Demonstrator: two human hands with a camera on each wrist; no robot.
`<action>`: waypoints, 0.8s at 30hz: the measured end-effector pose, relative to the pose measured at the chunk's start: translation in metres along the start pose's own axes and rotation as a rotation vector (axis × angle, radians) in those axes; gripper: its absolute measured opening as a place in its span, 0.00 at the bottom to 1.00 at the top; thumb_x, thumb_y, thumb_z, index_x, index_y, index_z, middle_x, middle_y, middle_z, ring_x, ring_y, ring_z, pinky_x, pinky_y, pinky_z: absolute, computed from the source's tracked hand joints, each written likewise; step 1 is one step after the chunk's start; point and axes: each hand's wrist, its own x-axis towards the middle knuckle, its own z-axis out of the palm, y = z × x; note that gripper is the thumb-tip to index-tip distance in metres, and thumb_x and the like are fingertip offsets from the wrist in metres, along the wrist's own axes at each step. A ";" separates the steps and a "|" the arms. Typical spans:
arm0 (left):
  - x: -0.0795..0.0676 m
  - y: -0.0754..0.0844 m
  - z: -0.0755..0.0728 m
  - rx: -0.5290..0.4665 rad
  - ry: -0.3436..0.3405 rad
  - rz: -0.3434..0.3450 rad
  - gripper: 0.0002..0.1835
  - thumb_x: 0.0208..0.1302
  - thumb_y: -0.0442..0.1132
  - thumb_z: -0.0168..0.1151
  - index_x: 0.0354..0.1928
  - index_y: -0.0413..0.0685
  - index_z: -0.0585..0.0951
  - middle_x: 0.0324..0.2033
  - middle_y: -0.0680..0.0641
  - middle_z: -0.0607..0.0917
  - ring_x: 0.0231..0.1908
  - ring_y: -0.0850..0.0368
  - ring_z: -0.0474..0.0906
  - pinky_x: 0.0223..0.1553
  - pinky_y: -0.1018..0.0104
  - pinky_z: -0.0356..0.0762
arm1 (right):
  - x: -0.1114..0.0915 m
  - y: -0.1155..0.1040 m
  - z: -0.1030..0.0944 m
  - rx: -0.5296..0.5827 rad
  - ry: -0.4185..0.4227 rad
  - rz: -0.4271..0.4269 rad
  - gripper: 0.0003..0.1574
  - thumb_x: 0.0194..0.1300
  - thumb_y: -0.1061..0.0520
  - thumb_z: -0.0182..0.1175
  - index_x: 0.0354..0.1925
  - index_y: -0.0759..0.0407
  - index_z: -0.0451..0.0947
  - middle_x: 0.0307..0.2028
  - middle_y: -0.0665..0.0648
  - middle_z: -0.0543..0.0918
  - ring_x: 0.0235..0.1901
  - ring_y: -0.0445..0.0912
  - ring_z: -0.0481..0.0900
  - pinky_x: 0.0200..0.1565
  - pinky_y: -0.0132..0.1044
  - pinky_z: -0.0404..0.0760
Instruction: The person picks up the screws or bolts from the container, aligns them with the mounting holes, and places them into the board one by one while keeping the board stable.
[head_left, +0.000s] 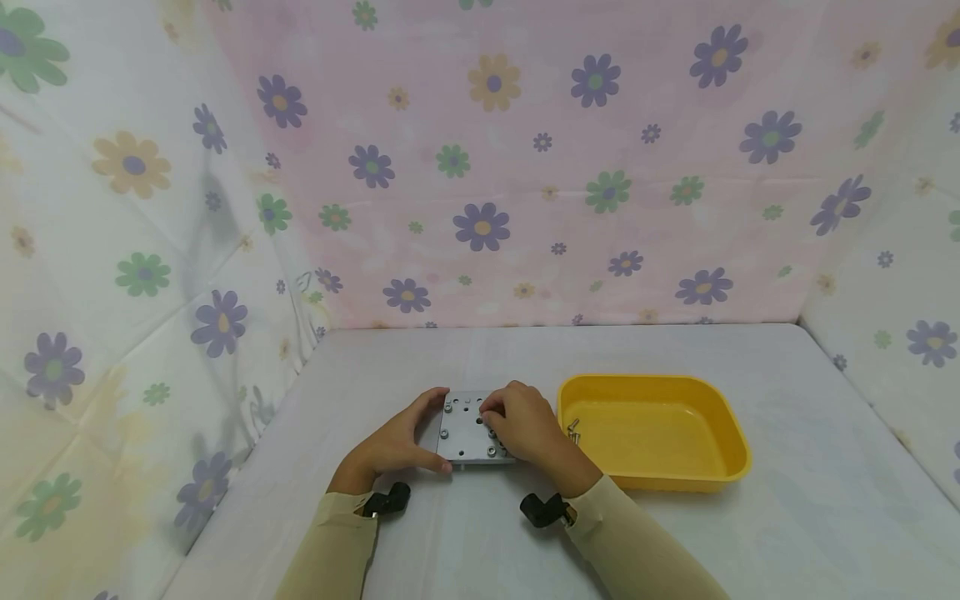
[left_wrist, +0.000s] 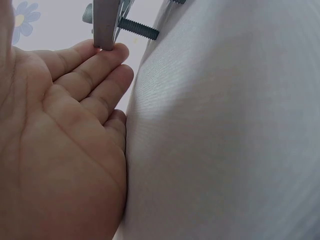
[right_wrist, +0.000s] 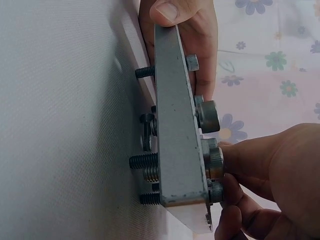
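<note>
A silver metal plate with holes and several socket-head screws lies flat, raised off the table on the screws' threaded ends. My left hand holds its left side, thumb at the front corner and fingers at the back. My right hand reaches over the right half, thumb and fingertips pinched at a screw. In the head view the fingers hide that screw. Black threaded shanks stick out below the plate in the right wrist view. Another shank shows underneath in the left wrist view.
A yellow tray stands to the right of the plate, close to my right hand. A few small screws lie at its left inner side. White cloth covers the table, and flowered curtains hang behind and at both sides.
</note>
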 end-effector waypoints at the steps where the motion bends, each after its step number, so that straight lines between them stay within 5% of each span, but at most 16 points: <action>1: 0.000 0.000 0.000 0.000 -0.001 0.001 0.70 0.35 0.50 0.89 0.81 0.56 0.55 0.78 0.55 0.64 0.80 0.53 0.52 0.80 0.42 0.43 | 0.000 0.000 0.000 0.006 -0.002 0.003 0.07 0.71 0.50 0.67 0.43 0.46 0.90 0.38 0.46 0.80 0.42 0.44 0.75 0.48 0.40 0.79; 16: 0.003 0.014 0.010 0.090 0.007 -0.013 0.78 0.31 0.55 0.90 0.83 0.59 0.49 0.82 0.52 0.51 0.82 0.53 0.45 0.80 0.46 0.47 | 0.000 -0.002 -0.010 0.123 -0.025 0.024 0.10 0.73 0.51 0.64 0.48 0.48 0.89 0.39 0.46 0.80 0.39 0.45 0.76 0.41 0.37 0.79; 24: 0.006 0.018 0.015 0.173 0.058 -0.025 0.78 0.28 0.56 0.91 0.83 0.58 0.50 0.79 0.50 0.59 0.78 0.45 0.58 0.76 0.40 0.60 | -0.001 -0.007 -0.024 0.149 -0.027 0.052 0.10 0.72 0.52 0.65 0.49 0.49 0.89 0.38 0.48 0.81 0.38 0.47 0.76 0.36 0.37 0.79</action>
